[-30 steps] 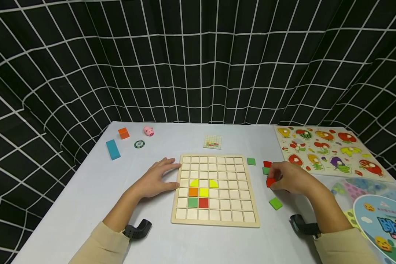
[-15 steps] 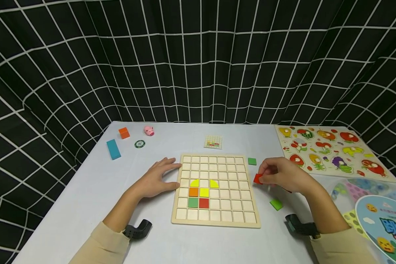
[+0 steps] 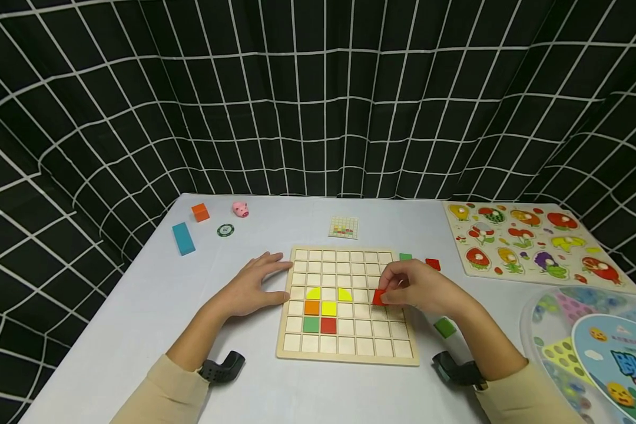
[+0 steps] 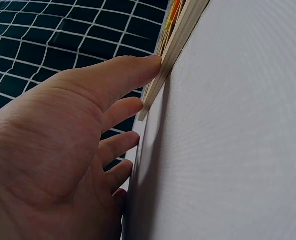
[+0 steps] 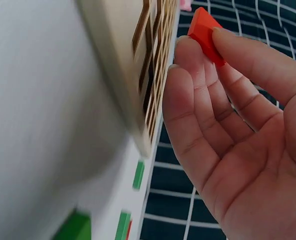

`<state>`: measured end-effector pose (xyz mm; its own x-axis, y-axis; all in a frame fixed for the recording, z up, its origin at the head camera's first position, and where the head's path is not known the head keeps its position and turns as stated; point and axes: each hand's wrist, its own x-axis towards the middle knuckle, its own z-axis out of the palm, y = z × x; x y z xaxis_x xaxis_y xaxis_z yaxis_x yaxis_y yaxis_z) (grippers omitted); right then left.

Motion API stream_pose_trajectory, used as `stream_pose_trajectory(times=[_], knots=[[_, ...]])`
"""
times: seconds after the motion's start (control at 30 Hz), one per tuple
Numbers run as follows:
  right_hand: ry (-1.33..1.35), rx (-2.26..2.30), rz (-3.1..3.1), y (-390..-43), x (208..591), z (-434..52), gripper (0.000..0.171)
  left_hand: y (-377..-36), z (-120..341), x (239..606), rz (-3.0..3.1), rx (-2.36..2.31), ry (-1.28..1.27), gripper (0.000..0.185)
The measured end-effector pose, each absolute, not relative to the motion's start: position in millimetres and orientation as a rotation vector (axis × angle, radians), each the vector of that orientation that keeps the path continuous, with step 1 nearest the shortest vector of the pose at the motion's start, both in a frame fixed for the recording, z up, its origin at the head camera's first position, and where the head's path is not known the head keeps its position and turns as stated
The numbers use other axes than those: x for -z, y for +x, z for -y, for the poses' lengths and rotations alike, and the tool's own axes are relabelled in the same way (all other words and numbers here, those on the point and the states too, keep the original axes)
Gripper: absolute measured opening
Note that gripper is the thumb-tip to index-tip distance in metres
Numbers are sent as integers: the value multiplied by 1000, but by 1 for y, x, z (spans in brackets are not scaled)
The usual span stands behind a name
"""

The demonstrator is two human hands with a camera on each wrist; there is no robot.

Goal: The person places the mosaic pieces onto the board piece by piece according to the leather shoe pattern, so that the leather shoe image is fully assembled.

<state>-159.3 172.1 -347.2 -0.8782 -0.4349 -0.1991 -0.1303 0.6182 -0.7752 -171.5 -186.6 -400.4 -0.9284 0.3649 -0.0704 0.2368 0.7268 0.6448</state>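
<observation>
A wooden grid board (image 3: 347, 357) lies mid-table, seen in the head view. Its lower left cells hold two yellow rounded pieces (image 3: 345, 294), an orange tile (image 3: 311, 307), a yellow tile (image 3: 328, 308), a green tile (image 3: 311, 324) and a red tile (image 3: 328, 325). My left hand (image 3: 251, 285) rests at the board's left edge; the left wrist view shows the thumb (image 4: 133, 70) touching it. Over the right-hand cells, my right hand (image 3: 424, 285) pinches a red square tile (image 5: 205, 35) between thumb and fingers, held tilted above the board.
Right of the board lie loose green tiles (image 3: 445, 327) and a red tile (image 3: 432, 264). A pattern card (image 3: 343, 227) sits behind it. A fruit puzzle (image 3: 540, 241) and a round clear box (image 3: 609, 353) occupy the right. Blocks (image 3: 183, 238), a chip (image 3: 225, 230) and a toy pig (image 3: 241, 209) are back left.
My right hand has picked the red tile from the loose ones and carried it left, over the board's right side. The left hand has stayed at the board's edge.
</observation>
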Motion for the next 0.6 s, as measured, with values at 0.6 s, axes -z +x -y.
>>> stream_pose_trajectory(times=[0.6], knots=[[-580,997,-2491,-144,354,-118,17,-172,187,401,-2738,-976,480,66]])
